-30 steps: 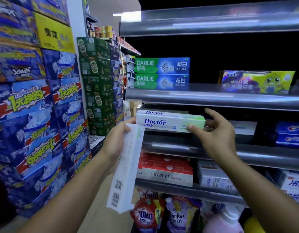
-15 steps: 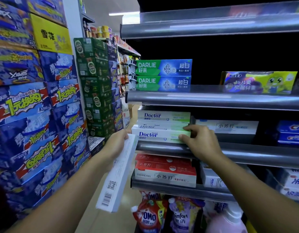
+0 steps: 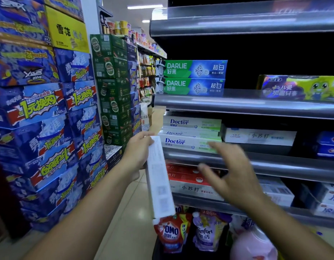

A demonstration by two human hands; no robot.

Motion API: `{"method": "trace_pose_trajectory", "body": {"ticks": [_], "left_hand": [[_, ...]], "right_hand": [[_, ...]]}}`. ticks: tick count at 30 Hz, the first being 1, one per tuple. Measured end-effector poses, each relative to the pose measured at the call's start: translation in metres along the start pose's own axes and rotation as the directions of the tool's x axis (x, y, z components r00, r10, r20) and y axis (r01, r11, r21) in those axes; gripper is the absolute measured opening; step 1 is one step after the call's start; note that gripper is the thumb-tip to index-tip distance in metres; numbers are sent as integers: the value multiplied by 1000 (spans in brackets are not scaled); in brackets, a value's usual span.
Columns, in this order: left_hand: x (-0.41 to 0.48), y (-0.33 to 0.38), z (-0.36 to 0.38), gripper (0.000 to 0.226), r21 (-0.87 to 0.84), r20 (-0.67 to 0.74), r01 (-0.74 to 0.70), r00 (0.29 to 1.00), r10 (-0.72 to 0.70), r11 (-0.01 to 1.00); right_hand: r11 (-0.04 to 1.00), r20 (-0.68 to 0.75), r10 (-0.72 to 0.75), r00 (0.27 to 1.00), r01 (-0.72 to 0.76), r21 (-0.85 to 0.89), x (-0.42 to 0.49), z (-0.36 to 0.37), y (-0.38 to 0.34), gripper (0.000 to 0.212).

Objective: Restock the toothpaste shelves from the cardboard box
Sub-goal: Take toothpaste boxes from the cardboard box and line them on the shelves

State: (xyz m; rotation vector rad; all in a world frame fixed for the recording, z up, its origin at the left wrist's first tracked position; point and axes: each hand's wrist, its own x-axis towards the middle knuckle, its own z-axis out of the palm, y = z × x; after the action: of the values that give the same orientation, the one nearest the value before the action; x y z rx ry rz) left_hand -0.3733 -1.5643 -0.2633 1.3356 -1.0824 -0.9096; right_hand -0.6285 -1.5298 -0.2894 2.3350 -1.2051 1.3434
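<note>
Just left of the Doctor stack (image 3: 191, 134), the left hand (image 3: 138, 152) grips a long white carton (image 3: 159, 181) by its top end; the carton hangs tilted, reaching below the stack. That stack is three glossy white-and-green rectangular boxes on a smooth grey metal shelf (image 3: 275, 162). Below its right end the right hand (image 3: 232, 177), blurred, fingers spread and empty, has drawn back from the bottom box it was touching.
</note>
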Motion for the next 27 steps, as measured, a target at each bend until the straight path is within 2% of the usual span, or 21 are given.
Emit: {"method": "trace_pose_trajectory", "body": {"ticks": [2,3,5,7,9,10,11,12,13,14,18,21,25,27], "left_hand": [[-1,3,2,20,-79,-12,67,998,-68,995],[-3,4,3,19,-110,-19,94,995,-97,989],[-6,3,7,19,-148,-26,136,990,-141,980],[-10,0,8,20,-138,-23,164,985,-168,977],[-13,-3,2,23,-91,17,168,986,-168,981],[-15,-4,-4,29,-23,40,177,984,-176,984],[-15,-4,-11,38,80,50,181,981,-185,980],[-15,-5,-18,46,175,42,173,982,-183,969],[-15,-6,-24,50,233,23,155,986,-165,960],[-14,-7,-28,51,241,6,127,991,-132,962],[-23,-5,-34,38,129,62,-71,996,64,989],[-34,0,-30,47,115,199,-158,971,134,981],[-45,-7,-26,48,82,331,-128,939,94,988],[-48,-17,-23,60,-40,332,-68,940,78,997]], "right_hand": [[969,131,-242,961,233,81,-24,1,-24,58],[951,195,-307,932,295,88,-35,3,-33,64],[932,263,-358,896,362,37,-47,6,-44,74],[933,189,-360,914,356,56,-49,10,-47,63],[948,25,-231,973,219,232,-45,9,-50,43],[925,-37,-77,996,85,369,-40,5,-50,35],[851,-61,108,992,-60,522,-34,-1,-50,26],[724,-38,277,960,-182,665,-27,-7,-48,18],[597,-1,395,919,-256,760,-19,-14,-43,16],[516,36,465,885,-304,801,-12,-20,-37,17],[355,198,534,822,-431,830,3,-35,-22,20],[287,228,562,795,-446,848,3,-38,-20,19],[187,237,596,768,-420,888,1,-40,-16,28],[131,244,611,754,-399,907,-1,-40,-12,26]]}}
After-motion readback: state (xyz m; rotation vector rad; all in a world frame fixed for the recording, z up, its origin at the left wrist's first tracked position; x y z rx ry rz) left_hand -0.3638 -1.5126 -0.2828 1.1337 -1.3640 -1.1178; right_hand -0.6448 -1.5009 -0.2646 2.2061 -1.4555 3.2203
